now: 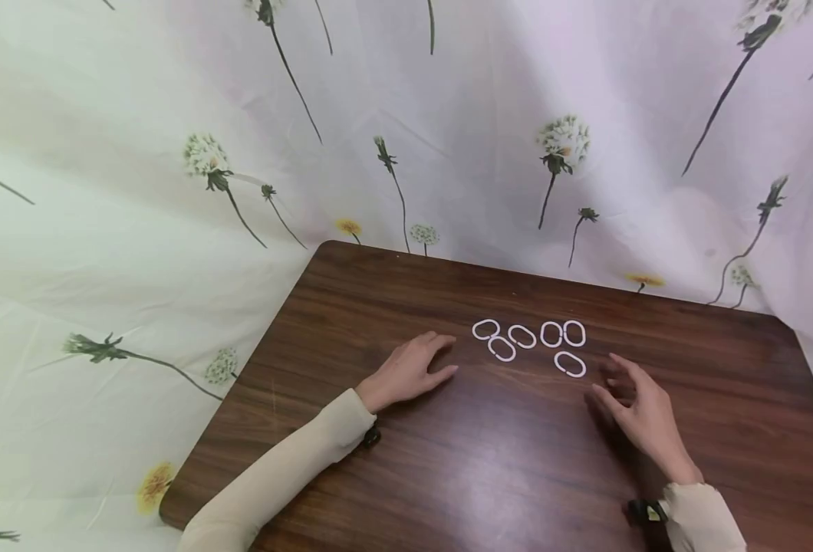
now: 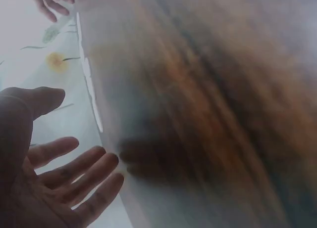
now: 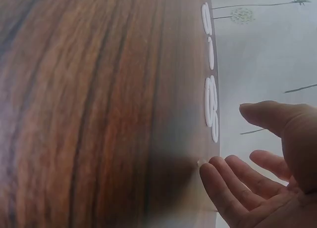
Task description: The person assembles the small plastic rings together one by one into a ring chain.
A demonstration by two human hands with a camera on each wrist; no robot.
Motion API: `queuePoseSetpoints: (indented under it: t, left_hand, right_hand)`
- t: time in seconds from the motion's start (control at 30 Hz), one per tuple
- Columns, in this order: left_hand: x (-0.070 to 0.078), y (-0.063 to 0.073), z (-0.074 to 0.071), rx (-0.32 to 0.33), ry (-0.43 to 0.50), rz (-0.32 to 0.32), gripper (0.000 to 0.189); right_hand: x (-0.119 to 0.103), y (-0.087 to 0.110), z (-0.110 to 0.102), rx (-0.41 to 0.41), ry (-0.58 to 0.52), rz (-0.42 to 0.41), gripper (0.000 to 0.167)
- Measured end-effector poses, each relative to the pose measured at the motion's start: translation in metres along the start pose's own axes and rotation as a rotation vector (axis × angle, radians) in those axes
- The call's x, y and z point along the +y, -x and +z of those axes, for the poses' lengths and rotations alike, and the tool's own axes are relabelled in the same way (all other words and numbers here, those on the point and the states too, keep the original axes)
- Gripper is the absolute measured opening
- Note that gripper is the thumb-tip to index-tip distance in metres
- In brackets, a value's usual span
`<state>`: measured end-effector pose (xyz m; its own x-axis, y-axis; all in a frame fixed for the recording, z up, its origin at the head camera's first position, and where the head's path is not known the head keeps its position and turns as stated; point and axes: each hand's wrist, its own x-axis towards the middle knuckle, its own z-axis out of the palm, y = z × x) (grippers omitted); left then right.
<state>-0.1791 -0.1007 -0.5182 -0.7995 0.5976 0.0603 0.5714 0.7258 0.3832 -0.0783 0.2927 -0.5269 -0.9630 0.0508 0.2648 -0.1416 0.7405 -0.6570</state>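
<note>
Six white rings (image 1: 541, 335) between left fingers (image 1: 439, 376), right fingers (image 1: 629, 366); apart from both.

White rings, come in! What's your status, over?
Left hand, right hand: both empty. Six white rings lying on the table. Nothing seen in the way.

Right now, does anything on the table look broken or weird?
Nothing looks spilled. The white rings could look odd: the ring nearest the right hand has a gap in it, as if snapped. Another ring has a gap too, so they're probably made that way.
</note>
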Motion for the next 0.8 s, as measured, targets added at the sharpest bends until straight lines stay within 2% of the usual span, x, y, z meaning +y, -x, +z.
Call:
queuePoseSetpoints:
  t: [0.23, 0.3, 0.57, 0.8]
  left_hand:
    - [0.005, -0.013, -0.001, -0.011, 0.183, 0.001, 0.048]
    - [0.006, -0.016, -0.001, -0.016, 0.211, -0.004, 0.046]
    - [0.014, -0.032, 0.000, -0.045, 0.188, 0.034, 0.032]
    - [0.022, -0.047, 0.005, -0.071, 0.236, 0.055, 0.029]
  right_hand:
    - [0.003, -0.006, 0.007, 0.012, -0.008, -0.003, 0.060]
    - [0.004, -0.008, 0.009, 0.010, -0.015, -0.005, 0.060]
    - [0.002, -0.020, 0.012, -0.040, -0.024, 0.015, 0.047]
    - [0.005, -0.027, 0.016, -0.038, -0.014, 0.024, 0.045]
